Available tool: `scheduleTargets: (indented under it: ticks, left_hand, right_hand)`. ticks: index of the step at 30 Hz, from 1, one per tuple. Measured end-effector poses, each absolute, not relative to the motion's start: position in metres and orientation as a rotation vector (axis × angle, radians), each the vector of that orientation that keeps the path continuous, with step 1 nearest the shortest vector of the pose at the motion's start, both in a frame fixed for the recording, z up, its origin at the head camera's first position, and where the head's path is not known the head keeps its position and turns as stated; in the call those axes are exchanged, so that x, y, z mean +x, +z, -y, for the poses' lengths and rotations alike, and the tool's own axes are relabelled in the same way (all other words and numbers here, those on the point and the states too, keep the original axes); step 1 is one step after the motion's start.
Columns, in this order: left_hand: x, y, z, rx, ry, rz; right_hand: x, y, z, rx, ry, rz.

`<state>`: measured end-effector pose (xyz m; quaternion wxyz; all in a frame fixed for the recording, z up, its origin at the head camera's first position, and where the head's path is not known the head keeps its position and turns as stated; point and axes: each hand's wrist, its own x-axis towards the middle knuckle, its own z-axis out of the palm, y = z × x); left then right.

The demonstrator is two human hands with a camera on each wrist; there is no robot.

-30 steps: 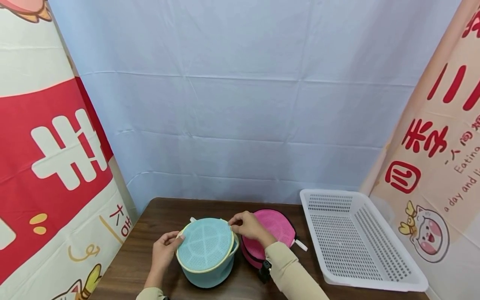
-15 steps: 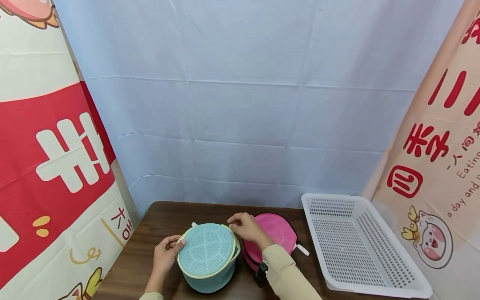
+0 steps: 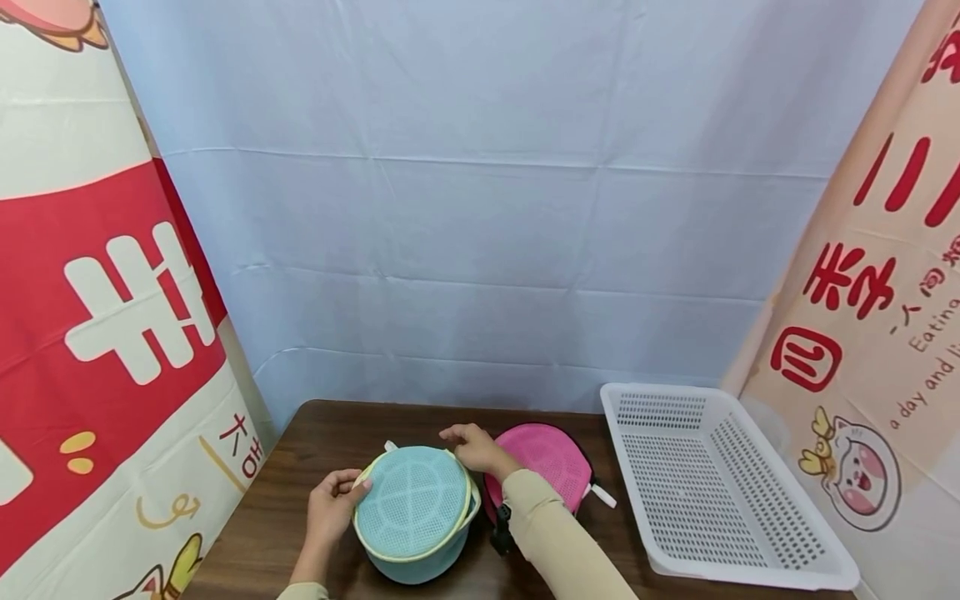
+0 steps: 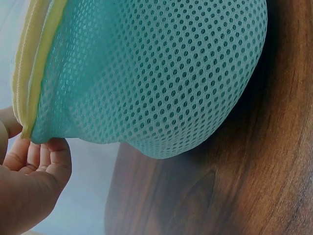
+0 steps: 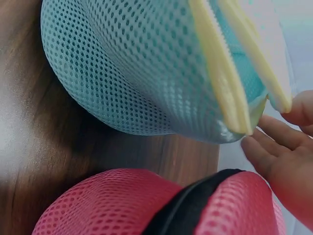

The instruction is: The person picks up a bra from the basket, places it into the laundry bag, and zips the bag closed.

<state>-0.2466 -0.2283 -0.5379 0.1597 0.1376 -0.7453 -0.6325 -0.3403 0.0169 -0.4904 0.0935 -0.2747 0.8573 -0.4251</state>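
A round light-blue mesh laundry bag (image 3: 411,500) with yellow zipper tape stands on the table. At its left rim my left hand (image 3: 331,505) pinches the edge between thumb and fingers; the left wrist view shows the fingers (image 4: 54,161) under the yellow tape. My right hand (image 3: 480,450) is at the far right of the rim, thumb and fingers at the zipper edge in the right wrist view. The zipper pull itself is hidden. Along the right side the two yellow tapes (image 5: 220,68) stand apart, leaving a gap under the lid.
Just right of the blue bag lies a pink mesh bag (image 3: 540,454) with black trim and a white tab, partly under my right forearm. A white perforated plastic basket (image 3: 742,575) stands at the right. The brown wooden table (image 3: 330,425) ends at a hanging blue cloth.
My right hand has moved left and away along the rim of the blue laundry bag. The gap at its right side has become longer. My left hand keeps its hold.
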Motion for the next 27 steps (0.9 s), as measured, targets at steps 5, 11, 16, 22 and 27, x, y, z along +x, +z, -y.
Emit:
scheduleTargets:
  ticks: [5,11,16,22,27]
  left_hand:
    - [-0.2468,-0.5377,0.2245,0.385,-1.799,2.115]
    - [-0.2481,-0.5386,0.2217,0.394,-1.807,2.109]
    - [-0.2485,-0.5372,0.2236,0.397,-1.789,2.087]
    - [-0.2475,-0.5369,0.2256,0.396,-1.786,2.106]
    - [-0.2478,-0.5362,0.2254,0.382,-1.777,2.126]
  right_hand:
    - [-0.3396,-0.4924,-0.0151,-0.752,-1.333,-2.431]
    - [-0.3384,-0.4961,-0.0151,-0.651,-1.394,-2.351]
    - [-0.3406,-0.4924,-0.0173,-0.774,-1.267,-2.505]
    - [-0.3434,-0.4894,-0.0179,-0.919,-1.020,-2.723]
    - [-0.3402,-0.4886,-0.0149,-0.939,-0.989,-2.818]
